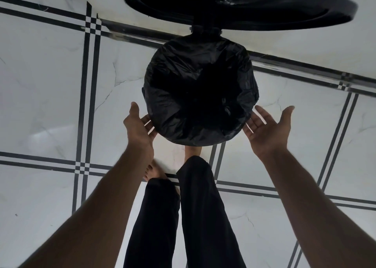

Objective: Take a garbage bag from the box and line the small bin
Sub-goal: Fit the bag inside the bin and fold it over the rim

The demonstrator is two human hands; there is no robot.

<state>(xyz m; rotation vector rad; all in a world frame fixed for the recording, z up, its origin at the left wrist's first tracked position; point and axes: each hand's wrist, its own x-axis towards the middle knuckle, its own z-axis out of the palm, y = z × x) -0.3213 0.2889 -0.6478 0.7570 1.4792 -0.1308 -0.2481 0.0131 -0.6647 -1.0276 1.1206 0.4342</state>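
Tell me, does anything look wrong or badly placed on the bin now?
Nothing stands out. The black garbage bag is folded over the small bin's mouth all around, crumpled but with no visible tear. The lid stands open; both hands are open beside it.

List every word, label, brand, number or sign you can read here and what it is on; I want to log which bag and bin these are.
None: no readable text shows in this view.
Garbage bag lining the small bin: plain black plastic, no print visible.
Raised bin lid: dark, and no lettering can be made out.
Floor tiles: only black lines and marbling, no writing.
Left hand and right hand: both open beside the bag, holding nothing that bears a label.
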